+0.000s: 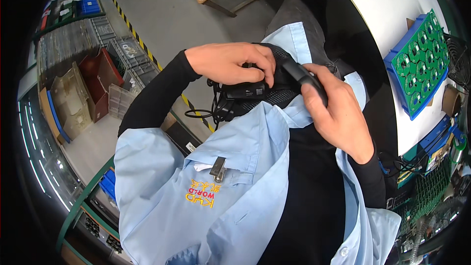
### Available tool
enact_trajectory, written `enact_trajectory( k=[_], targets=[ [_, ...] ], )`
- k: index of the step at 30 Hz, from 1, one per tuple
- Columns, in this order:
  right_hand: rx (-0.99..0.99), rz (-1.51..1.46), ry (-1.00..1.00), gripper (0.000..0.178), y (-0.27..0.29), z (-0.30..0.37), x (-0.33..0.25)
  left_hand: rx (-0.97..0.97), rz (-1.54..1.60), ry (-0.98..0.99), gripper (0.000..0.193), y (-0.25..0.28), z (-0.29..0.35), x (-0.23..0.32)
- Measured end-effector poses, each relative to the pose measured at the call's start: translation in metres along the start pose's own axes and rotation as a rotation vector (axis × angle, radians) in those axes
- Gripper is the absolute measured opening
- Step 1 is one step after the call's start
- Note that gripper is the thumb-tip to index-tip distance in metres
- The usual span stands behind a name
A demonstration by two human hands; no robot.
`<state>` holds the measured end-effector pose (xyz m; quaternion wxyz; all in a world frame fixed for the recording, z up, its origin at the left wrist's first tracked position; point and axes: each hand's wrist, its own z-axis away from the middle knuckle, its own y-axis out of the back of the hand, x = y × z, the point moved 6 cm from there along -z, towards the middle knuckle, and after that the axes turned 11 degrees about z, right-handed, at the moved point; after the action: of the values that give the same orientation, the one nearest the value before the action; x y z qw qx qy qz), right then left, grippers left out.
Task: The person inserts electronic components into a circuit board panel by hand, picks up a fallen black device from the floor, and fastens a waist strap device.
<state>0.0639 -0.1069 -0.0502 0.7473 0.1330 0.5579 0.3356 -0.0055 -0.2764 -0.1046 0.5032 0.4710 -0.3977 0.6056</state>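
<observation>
At my waist is a black mesh belt (pixel 282 99) over the pale blue work jacket (pixel 235 152). My left hand (pixel 230 64) is closed, its fingers curled over a black box-shaped device (pixel 245 91) with a small label. A black cable (pixel 214 110) hangs in loops beside that device. My right hand (pixel 338 110) grips a thick, smooth black piece (pixel 299 74) at the belt's right side, thumb on one side and fingers on the other. The far ends of the left fingers and the underside of the black piece are hidden.
A white worktable (pixel 378 0) at right bears a blue tray (pixel 390 64) of green circuit boards (pixel 422 64). On the left are grey crates (pixel 130 49), a red bin (pixel 100 76) and a shelf with a green frame (pixel 81 206). Yellow-black tape (pixel 128 22) crosses the floor.
</observation>
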Motion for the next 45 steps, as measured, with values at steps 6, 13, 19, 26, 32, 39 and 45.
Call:
enact_trajectory(
  k=[6,13,19,26,32,39,45],
  targets=[
    [-0.140,0.172,0.221,0.038,-0.002,0.009,-0.010,0.101,-0.056,0.179,0.024,0.011,-0.012,-0.009],
    [-0.188,0.179,0.156,0.037,0.006,-0.005,-0.006,-0.044,-0.584,0.332,0.026,0.000,-0.042,0.005],
    [-0.149,0.050,0.246,0.035,-0.006,-0.010,-0.006,-0.042,-0.760,0.360,0.013,0.009,-0.026,0.004],
    [-0.127,0.226,0.309,0.033,-0.025,-0.020,-0.007,0.158,-0.643,0.126,0.007,0.019,-0.014,0.013],
    [-0.059,0.433,0.113,0.033,-0.045,-0.008,-0.015,0.244,-0.607,0.072,0.007,0.017,-0.010,0.022],
    [0.168,0.551,0.130,0.029,-0.054,-0.017,-0.020,0.265,-0.617,-0.007,0.008,0.016,-0.012,0.021],
    [-0.200,0.236,0.220,0.046,-0.028,-0.004,-0.003,0.296,-0.609,-0.043,0.014,0.019,-0.007,0.002]
  ],
)
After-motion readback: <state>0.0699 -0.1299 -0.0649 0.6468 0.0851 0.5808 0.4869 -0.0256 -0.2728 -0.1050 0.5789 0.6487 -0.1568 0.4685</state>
